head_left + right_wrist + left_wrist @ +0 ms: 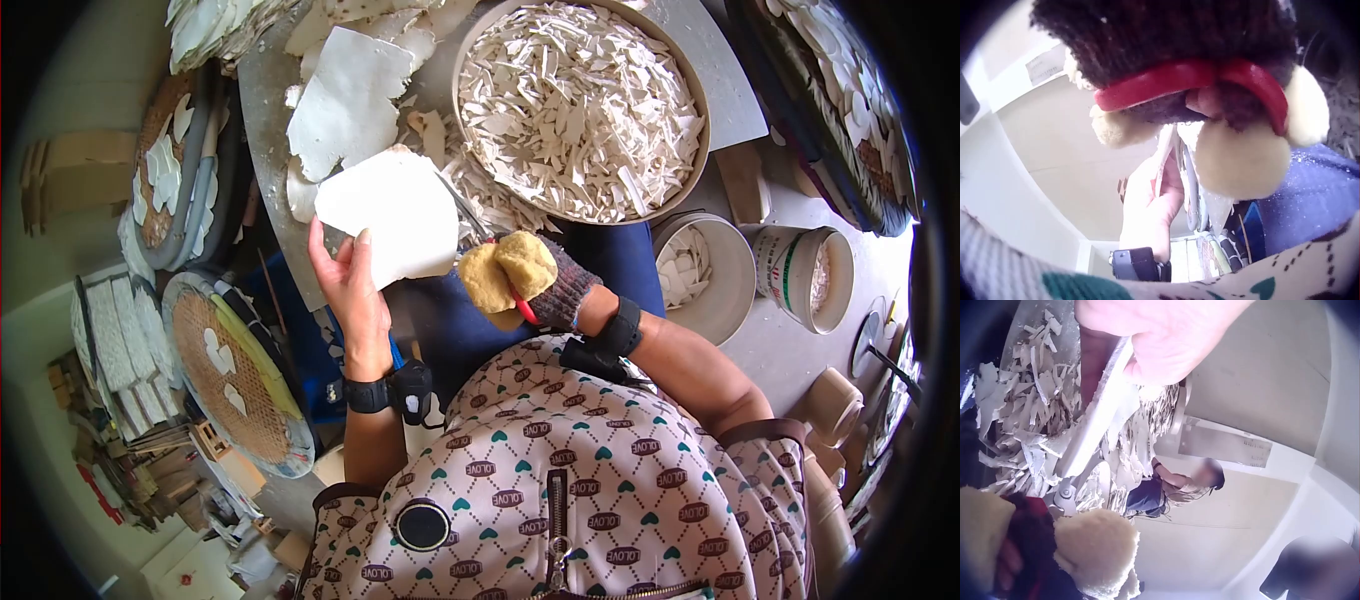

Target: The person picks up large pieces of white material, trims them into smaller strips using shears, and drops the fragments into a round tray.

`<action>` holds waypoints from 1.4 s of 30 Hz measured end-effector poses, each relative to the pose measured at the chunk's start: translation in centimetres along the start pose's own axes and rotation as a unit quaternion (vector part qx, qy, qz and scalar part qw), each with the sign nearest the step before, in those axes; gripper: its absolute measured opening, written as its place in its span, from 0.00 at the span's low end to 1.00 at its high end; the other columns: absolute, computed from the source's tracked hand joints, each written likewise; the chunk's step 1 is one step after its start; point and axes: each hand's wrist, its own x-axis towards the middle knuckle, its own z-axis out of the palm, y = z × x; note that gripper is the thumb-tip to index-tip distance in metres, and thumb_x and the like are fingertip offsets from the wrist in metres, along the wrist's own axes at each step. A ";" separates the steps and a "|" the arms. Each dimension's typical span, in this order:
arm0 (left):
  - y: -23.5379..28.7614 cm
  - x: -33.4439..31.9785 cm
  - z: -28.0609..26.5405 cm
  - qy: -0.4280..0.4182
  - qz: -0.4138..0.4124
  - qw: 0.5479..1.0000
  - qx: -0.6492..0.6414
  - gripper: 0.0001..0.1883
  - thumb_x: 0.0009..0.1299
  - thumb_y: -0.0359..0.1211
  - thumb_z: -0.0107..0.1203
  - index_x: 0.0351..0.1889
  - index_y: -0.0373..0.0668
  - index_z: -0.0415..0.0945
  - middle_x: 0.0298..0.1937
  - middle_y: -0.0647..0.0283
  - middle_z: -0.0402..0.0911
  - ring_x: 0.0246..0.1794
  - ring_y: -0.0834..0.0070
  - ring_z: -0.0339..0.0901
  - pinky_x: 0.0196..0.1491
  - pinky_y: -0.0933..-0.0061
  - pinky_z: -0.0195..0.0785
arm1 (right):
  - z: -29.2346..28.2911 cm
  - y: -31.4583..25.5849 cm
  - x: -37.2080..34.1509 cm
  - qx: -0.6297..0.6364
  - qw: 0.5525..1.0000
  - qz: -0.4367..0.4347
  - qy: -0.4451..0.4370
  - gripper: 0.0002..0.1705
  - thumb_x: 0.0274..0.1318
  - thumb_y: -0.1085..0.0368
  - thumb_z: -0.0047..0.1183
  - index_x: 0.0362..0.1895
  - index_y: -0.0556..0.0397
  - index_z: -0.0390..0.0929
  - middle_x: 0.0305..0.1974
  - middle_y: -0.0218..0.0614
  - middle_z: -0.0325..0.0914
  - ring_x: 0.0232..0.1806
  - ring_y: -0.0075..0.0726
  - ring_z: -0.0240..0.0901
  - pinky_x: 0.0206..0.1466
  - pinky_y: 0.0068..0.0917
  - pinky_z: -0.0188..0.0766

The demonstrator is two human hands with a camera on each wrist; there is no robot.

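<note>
My bare left hand (352, 290) pinches a stiff white sheet (395, 215) with uneven edges between thumb and fingers. My right hand (572, 283), in a dark knitted glove, grips a pair of shears with red handles (1154, 87). Thick yellow foam pads (507, 272) cover its fingers and thumb. The shears' metal pivot (1066, 492) lies right at the sheet's lower edge in the left wrist view. From above, the blades (466, 209) run along the sheet's right edge, over loose offcuts. The right wrist view shows the gloved fingers through the handle loops.
A round tub (708, 120) heaped with white slivers stands on the table (735, 85). Larger white sheets (345, 100) lie at its left. Two buckets (740, 270) with white pieces stand at the right. Woven trays (255, 380) line the left side. Another person (1179, 484) sits farther off.
</note>
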 end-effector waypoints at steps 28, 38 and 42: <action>1.4 2.3 -2.1 -0.183 -0.101 0.977 0.033 0.35 0.63 0.23 0.49 0.68 0.40 0.45 0.52 0.48 0.71 0.51 0.69 0.72 0.54 0.71 0.65 | -0.9 0.6 -0.4 0.145 0.986 0.081 -0.031 0.10 0.56 0.61 0.47 0.38 0.54 0.74 0.37 0.40 0.76 0.38 0.37 0.74 0.41 0.27 0.70; 2.3 2.7 -1.8 -0.209 -0.090 0.973 0.047 0.35 0.63 0.22 0.49 0.67 0.37 0.45 0.46 0.49 0.75 0.47 0.72 0.74 0.51 0.74 0.67 | -0.7 2.2 -0.4 0.062 0.998 0.009 -0.027 0.13 0.50 0.66 0.53 0.42 0.53 0.72 0.38 0.39 0.76 0.41 0.42 0.73 0.46 0.31 0.70; 3.1 2.8 -2.0 -0.241 -0.140 0.959 0.057 0.36 0.62 0.22 0.50 0.67 0.38 0.45 0.45 0.52 0.76 0.45 0.74 0.75 0.50 0.76 0.67 | -0.9 2.7 -1.1 0.309 0.943 0.100 -0.069 0.17 0.51 0.65 0.55 0.46 0.52 0.71 0.44 0.36 0.75 0.46 0.33 0.72 0.51 0.27 0.68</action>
